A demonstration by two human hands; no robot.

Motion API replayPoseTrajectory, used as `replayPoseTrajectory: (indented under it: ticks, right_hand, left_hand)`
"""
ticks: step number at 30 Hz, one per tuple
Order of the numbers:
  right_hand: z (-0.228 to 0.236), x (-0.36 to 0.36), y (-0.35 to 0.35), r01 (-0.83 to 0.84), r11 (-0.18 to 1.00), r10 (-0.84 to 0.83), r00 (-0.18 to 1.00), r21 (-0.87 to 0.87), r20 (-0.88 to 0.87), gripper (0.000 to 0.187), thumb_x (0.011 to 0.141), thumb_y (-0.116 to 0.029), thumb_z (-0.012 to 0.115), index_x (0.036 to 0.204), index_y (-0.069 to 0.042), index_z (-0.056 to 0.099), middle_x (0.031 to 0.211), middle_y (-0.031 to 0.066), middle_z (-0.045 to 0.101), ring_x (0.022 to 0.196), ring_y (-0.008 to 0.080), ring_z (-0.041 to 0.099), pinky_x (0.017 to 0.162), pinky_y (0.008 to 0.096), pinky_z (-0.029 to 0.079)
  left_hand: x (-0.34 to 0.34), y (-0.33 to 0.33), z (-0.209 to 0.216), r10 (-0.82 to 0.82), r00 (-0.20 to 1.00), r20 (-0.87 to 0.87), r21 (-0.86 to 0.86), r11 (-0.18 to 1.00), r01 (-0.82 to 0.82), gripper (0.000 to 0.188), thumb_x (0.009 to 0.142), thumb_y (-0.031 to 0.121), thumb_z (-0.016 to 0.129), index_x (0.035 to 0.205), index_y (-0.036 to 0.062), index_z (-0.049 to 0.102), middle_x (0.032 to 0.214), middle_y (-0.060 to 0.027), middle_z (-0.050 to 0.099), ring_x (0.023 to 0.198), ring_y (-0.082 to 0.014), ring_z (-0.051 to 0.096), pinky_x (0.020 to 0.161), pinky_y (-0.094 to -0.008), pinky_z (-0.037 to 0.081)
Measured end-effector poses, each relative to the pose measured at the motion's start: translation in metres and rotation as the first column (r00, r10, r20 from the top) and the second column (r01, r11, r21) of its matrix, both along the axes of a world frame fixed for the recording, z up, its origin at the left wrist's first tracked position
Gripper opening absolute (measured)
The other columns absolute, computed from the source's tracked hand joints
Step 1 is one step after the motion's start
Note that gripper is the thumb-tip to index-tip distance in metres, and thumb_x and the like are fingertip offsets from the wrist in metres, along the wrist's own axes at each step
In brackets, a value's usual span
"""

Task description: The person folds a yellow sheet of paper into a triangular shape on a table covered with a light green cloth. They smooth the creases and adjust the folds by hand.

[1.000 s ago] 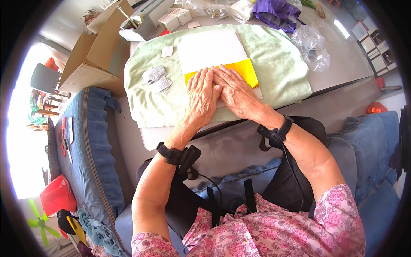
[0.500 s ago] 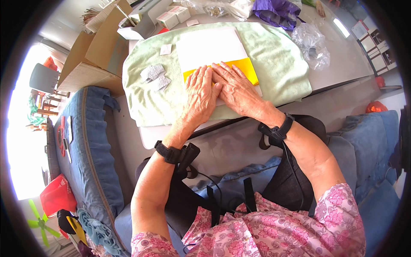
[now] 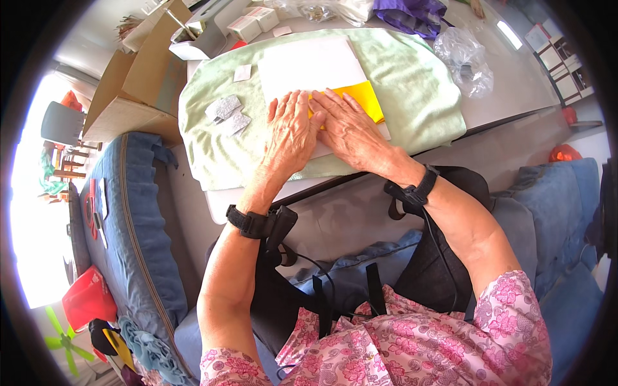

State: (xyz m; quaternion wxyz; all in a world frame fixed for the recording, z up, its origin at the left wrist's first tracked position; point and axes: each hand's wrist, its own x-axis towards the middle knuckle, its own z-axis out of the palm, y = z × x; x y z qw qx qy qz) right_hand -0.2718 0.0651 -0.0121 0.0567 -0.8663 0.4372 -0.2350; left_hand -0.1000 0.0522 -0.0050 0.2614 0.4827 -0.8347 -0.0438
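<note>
A folded yellow sheet [image 3: 362, 99] lies across the lower part of a white board or paper stack [image 3: 311, 64], which rests on a pale green towel [image 3: 415, 83]. My left hand [image 3: 288, 134] is flat, its fingers stretched out over the left end of the yellow sheet and hiding it. Beside it my right hand [image 3: 347, 127] presses flat on the middle of the sheet. The two thumbs meet or nearly meet. Neither hand grips anything. To the left on the towel are grey-white crumpled scraps [image 3: 235, 123] and a small white paper square [image 3: 243, 73].
An open cardboard box [image 3: 138, 96] stands left of the table. Small white boxes [image 3: 246, 28], a purple bag [image 3: 412, 16] and a clear plastic bag [image 3: 465, 61] line the far side. A blue-covered seat [image 3: 132, 219] holds red-handled scissors [image 3: 91, 202].
My left hand has slid slightly left along the yellow sheet, now covering its left end. The right hand stays flat on the sheet. The whole view has shifted a little.
</note>
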Motion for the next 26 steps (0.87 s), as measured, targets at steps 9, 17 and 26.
replayPoseTrajectory:
  ticks: [9,17,26]
  right_hand:
    - [-0.0039,0.0011,-0.0006,0.018,0.997,-0.019,1.000,-0.079,-0.019,0.056,0.098,-0.029,0.051,0.142,0.002,0.039,0.149,0.0173,0.039,0.141,0.0358,0.031,0.115,0.0496,0.024]
    - [-0.0045,0.0027,-0.0002,0.028,0.994,-0.029,0.999,-0.107,-0.014,0.055,0.099,-0.030,0.050,0.140,0.003,0.040,0.147,0.0176,0.041,0.140,0.0356,0.033,0.115,0.0491,0.024]
    - [-0.0052,0.0019,-0.0008,0.027,0.993,-0.029,0.999,-0.111,-0.018,0.055,0.099,-0.031,0.050,0.141,0.003,0.039,0.146,0.0180,0.040,0.139,0.0362,0.033,0.115,0.0499,0.024]
  left_hand:
    - [-0.0011,-0.0020,-0.0005,0.020,0.999,0.028,-0.018,1.000,-0.020,0.049,0.103,0.036,0.040,0.133,-0.0018,0.048,0.135,-0.0210,0.053,0.133,-0.0339,0.044,0.113,-0.0495,0.025]
    - [-0.0010,-0.0004,0.0038,0.033,0.998,0.045,-0.001,0.999,-0.033,0.048,0.103,0.036,0.040,0.132,-0.0017,0.048,0.135,-0.0208,0.054,0.132,-0.0338,0.045,0.112,-0.0508,0.025]
    - [-0.0019,-0.0010,0.0051,0.035,0.999,0.040,0.006,0.999,-0.036,0.049,0.103,0.037,0.041,0.132,-0.0014,0.048,0.135,-0.0207,0.054,0.132,-0.0344,0.045,0.111,-0.0534,0.024]
